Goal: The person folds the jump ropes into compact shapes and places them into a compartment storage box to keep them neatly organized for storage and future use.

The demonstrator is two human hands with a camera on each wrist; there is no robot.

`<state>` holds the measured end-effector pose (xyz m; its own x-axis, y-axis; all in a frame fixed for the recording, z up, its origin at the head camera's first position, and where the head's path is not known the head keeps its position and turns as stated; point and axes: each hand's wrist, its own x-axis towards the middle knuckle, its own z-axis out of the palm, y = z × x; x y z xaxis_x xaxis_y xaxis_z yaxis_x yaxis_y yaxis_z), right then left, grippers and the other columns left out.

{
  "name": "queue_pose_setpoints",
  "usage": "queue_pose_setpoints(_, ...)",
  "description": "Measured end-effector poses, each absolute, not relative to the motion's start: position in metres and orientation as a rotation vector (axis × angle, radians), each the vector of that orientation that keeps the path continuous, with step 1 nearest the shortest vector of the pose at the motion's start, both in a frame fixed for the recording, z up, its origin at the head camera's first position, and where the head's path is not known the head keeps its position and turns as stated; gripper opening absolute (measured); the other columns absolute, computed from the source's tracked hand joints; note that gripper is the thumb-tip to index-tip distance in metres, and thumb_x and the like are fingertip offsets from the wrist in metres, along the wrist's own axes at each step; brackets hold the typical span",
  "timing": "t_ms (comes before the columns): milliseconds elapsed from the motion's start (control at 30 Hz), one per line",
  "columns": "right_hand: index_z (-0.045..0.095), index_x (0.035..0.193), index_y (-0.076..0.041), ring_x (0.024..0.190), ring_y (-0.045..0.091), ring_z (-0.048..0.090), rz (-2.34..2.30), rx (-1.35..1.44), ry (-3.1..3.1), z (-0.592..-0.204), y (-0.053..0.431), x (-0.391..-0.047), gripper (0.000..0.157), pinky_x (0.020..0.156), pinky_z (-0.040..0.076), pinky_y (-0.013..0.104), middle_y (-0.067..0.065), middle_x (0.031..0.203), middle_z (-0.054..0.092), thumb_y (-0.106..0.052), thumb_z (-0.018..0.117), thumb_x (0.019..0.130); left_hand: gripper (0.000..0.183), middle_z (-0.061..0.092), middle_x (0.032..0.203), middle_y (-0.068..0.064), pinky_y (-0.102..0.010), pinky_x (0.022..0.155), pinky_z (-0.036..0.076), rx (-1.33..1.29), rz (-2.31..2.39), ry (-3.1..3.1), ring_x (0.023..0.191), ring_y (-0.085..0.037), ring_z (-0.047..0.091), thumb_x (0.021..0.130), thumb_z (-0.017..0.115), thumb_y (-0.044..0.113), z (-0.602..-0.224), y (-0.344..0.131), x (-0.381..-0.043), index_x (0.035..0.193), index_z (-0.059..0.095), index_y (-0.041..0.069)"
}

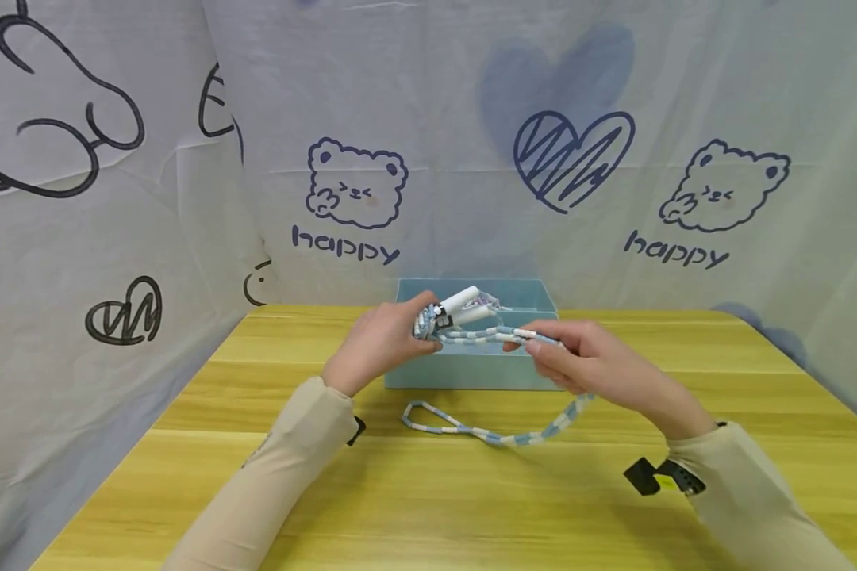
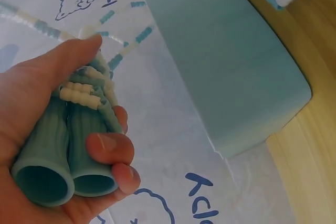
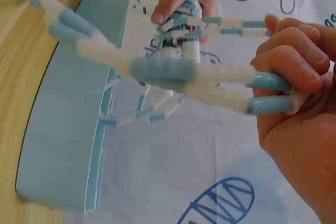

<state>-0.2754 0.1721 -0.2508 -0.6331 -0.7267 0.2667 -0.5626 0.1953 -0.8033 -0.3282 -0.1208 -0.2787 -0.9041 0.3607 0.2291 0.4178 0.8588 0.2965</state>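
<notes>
A beaded jump rope in light blue and white is between my two hands. My left hand (image 1: 382, 342) grips its two handles (image 2: 44, 153), which have white ends on one side and flared teal ends on the other. Turns of the beaded cord (image 2: 81, 95) are wound round the handles under the left thumb. Off to the right, my right hand (image 1: 589, 361) holds a doubled stretch of cord (image 3: 226, 85) in curled fingers. From that hand the cord's tail (image 1: 536, 436) hangs down, and its looped end lies on the table.
Behind the hands stands a light blue open box (image 1: 471, 374), with a purple and white beaded thing (image 1: 487, 300) showing inside. The wooden table (image 1: 414, 507) reaches back to a white cloth backdrop (image 1: 464, 198) with drawn bears and hearts.
</notes>
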Motion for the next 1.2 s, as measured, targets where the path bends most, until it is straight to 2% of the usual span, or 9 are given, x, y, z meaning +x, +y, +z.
queue_pose_setpoints(233,0.049,0.140,-0.014,0.045,0.017,0.030,-1.418,-1.343,2.135,-0.255,0.160,-0.272,0.036,0.038,0.028,0.030,0.009,0.068,0.040,-0.008,0.037,0.108,0.050,0.050,0.064,0.002,-0.029,0.045,0.032,-0.622,-0.402,-2.852,0.049,-0.013,0.040,0.081,0.078,0.049,-0.281,-0.117,-0.327,0.116,0.053,0.025)
queue_pose_setpoints(467,0.042,0.145,-0.012,0.045,0.018,0.028,-1.434,-1.341,2.003,-0.259,0.154,-0.272,0.038,0.037,0.024,0.032,0.012,0.068,0.038,-0.008,0.033,0.108,0.062,0.053,0.066,0.007,-0.030,0.048,0.039,-0.689,-0.290,-2.831,0.059,-0.013,0.048,0.076,0.078,0.057,-0.284,-0.111,-0.327,0.125,0.059,0.024)
queue_pose_setpoints(633,0.041,0.145,-0.010,0.045,0.018,0.029,-1.443,-1.346,1.989,-0.259,0.151,-0.272,0.038,0.038,0.026,0.032,0.012,0.069,0.039,-0.008,0.032,0.108,0.057,0.051,0.064,0.006,-0.030,0.047,0.038,-0.739,-0.205,-2.833,0.056,-0.012,0.048,0.076,0.072,0.067,-0.284,-0.108,-0.324,0.113,0.059,0.026)
queue_pose_setpoints(733,0.043,0.144,-0.011,0.046,0.019,0.030,-1.460,-1.349,2.000,-0.258,0.150,-0.271,0.037,0.038,0.028,0.032,0.012,0.070,0.040,-0.008,0.031,0.108,0.050,0.048,0.062,0.007,-0.028,0.045,0.035,-0.778,-0.170,-2.821,0.052,-0.010,0.044,0.080,0.065,0.071,-0.284,-0.105,-0.322,0.099,0.055,0.025)
queue_pose_setpoints(833,0.045,0.139,-0.010,0.046,0.019,0.031,-1.476,-1.365,2.017,-0.258,0.150,-0.270,0.034,0.039,0.029,0.033,0.012,0.071,0.041,-0.007,0.031,0.108,0.045,0.043,0.060,0.005,-0.027,0.044,0.032,-0.808,-0.174,-2.799,0.050,-0.010,0.040,0.085,0.060,0.068,-0.284,-0.103,-0.320,0.091,0.051,0.025)
queue_pose_setpoints(967,0.047,0.133,-0.007,0.047,0.020,0.031,-1.527,-1.357,2.051,-0.257,0.154,-0.272,0.029,0.038,0.029,0.034,0.012,0.072,0.041,-0.007,0.032,0.108,0.033,0.040,0.060,0.006,-0.026,0.044,0.031,-0.841,-0.203,-2.788,0.051,-0.009,0.040,0.090,0.060,0.057,-0.284,-0.103,-0.320,0.088,0.048,0.026)
queue_pose_setpoints(1133,0.050,0.118,-0.002,0.046,0.020,0.030,-1.637,-1.359,2.166,-0.252,0.168,-0.278,0.019,0.037,0.028,0.033,0.010,0.070,0.039,-0.006,0.034,0.108,0.022,0.037,0.061,0.006,-0.026,0.045,0.028,-0.912,-0.271,-2.810,0.052,-0.008,0.038,0.090,0.059,0.047,-0.282,-0.106,-0.321,0.089,0.048,0.028)
queue_pose_setpoints(1200,0.052,0.118,-0.001,0.046,0.021,0.029,-1.683,-1.342,2.219,-0.250,0.174,-0.281,0.020,0.037,0.027,0.033,0.010,0.068,0.038,-0.006,0.035,0.108,0.020,0.037,0.061,0.005,-0.026,0.046,0.027,-0.951,-0.307,-2.816,0.052,-0.008,0.036,0.089,0.060,0.044,-0.282,-0.107,-0.321,0.089,0.048,0.028)
